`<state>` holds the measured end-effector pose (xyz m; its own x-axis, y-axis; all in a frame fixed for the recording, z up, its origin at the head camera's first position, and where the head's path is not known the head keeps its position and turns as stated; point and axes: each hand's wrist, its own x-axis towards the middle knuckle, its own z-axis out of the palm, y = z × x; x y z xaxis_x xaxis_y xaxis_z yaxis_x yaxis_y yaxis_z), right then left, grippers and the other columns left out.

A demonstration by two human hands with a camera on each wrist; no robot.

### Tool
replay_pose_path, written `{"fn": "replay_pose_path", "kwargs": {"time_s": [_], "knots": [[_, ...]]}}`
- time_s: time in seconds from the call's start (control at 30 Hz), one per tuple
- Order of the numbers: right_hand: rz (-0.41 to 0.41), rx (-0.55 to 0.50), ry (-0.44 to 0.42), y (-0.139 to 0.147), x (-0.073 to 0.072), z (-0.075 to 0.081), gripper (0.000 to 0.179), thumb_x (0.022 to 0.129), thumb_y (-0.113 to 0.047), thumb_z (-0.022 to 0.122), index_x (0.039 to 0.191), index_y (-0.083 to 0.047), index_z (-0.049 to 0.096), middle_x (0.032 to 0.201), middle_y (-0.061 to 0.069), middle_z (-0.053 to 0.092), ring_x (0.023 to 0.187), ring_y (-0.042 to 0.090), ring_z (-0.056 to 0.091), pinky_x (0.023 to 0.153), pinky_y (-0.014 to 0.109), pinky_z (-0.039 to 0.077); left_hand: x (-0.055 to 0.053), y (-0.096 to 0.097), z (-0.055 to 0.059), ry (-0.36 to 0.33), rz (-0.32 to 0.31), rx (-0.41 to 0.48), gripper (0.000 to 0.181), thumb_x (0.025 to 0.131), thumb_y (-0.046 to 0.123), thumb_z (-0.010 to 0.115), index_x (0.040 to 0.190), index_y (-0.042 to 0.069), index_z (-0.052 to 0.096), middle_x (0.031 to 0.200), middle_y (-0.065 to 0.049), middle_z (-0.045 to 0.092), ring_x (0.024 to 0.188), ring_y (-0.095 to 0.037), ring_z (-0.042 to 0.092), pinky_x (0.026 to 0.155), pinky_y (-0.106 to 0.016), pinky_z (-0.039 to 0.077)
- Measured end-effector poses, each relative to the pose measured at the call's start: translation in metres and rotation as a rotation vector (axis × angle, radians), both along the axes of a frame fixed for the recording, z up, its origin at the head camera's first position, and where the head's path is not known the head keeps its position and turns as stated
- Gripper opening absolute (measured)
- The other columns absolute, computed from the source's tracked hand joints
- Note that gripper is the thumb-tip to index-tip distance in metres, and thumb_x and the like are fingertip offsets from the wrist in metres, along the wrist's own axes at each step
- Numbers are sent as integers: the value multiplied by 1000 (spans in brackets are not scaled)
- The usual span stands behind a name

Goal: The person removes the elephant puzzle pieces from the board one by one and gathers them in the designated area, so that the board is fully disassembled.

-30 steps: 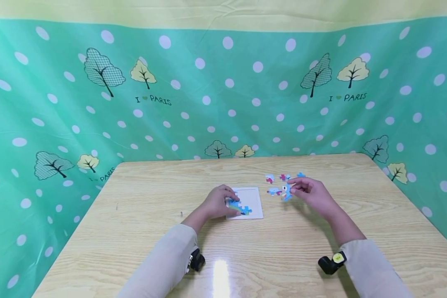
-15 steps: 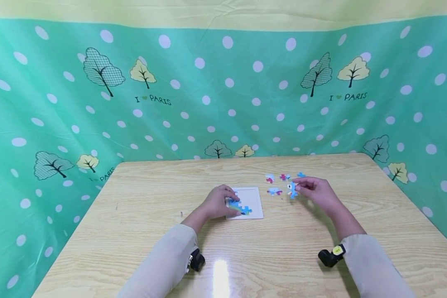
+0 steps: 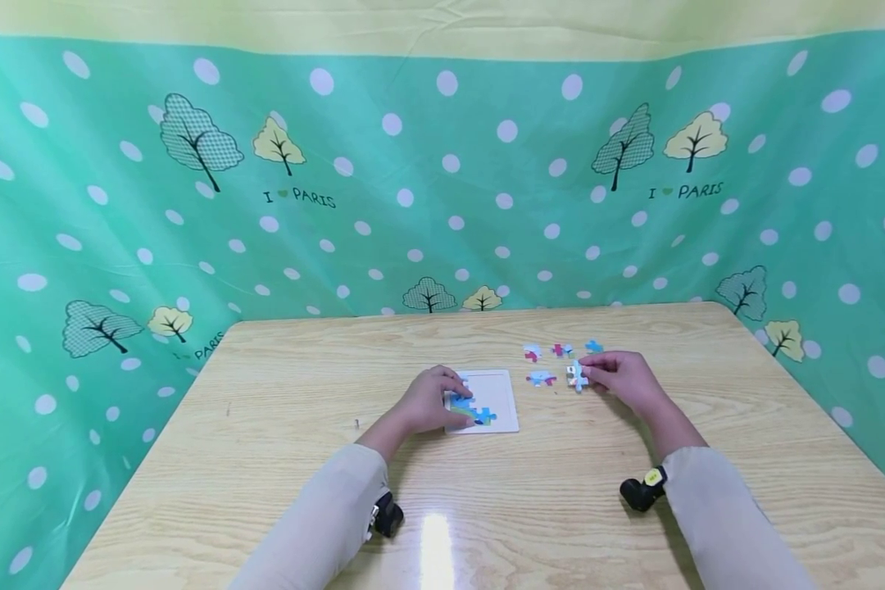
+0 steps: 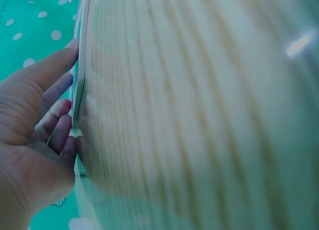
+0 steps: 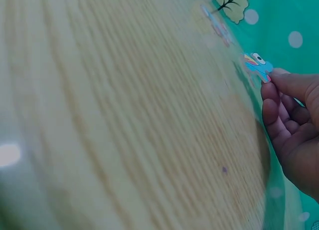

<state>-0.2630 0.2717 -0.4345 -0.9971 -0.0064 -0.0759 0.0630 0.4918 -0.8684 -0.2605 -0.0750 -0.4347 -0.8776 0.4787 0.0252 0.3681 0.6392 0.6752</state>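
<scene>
From my remote seat, I judge that the right hand (image 3: 623,377), pinching a puzzle piece (image 3: 576,376) toward the board's (image 3: 500,389) three o'clock, could knock the loose piece (image 3: 542,378) if swept low toward nine, where the left hand (image 3: 425,401) rests loosely spread on the board.

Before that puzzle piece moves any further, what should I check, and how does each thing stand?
1. Right grip pinching the puzzle piece: ok.
2. Its printed side visible: ok, an eye shows.
3. Left grip touching the white tray: ok.
4. Bare space left in the tray: ok, on its right side.
5. Piece above the tray: not ok, it's off to the right, near the loose pieces.
6. Piece's exact spot: cannot tell.
</scene>
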Motion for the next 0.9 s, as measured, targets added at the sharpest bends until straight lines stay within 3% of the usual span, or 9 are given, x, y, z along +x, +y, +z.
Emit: {"fn": "replay_pose_path", "kwargs": {"time_s": [0.23, 0.43, 0.53, 0.9], "knots": [[25, 52, 1, 2, -7, -4, 25, 97, -7, 60, 118, 5, 65, 96, 15, 66, 83, 22, 62, 69, 26, 55, -1, 0, -2, 0, 0, 0, 35, 74, 24, 87, 104, 11, 76, 116, -1, 58, 114, -24, 51, 104, -41, 38], [69, 217, 86, 2, -12, -7, 23, 97, -10, 61, 115, 1, 69, 113, 20, 65, 105, 34, 58, 90, 44, 51, -1, 0, -1, -1, -3, -2, 35, 74, 24, 87, 104, 11, 76, 117, -1, 58, 115, -24, 51, 104, -41, 38], [86, 270, 125, 2, -12, -9, 22, 96, -10, 61, 113, 0, 70, 115, 22, 64, 110, 38, 56, 95, 51, 46, -1, 0, -1, -5, -1, 0, 35, 74, 24, 87, 104, 12, 76, 118, -1, 58, 115, -24, 51, 104, -41, 38], [99, 271, 147, 2, -11, -12, 25, 97, -13, 62, 116, 1, 68, 113, 19, 65, 104, 34, 59, 90, 48, 49, -2, 0, -2, -1, 1, -2, 35, 74, 25, 87, 104, 12, 76, 118, -1, 58, 116, -24, 51, 105, -40, 38]]}}
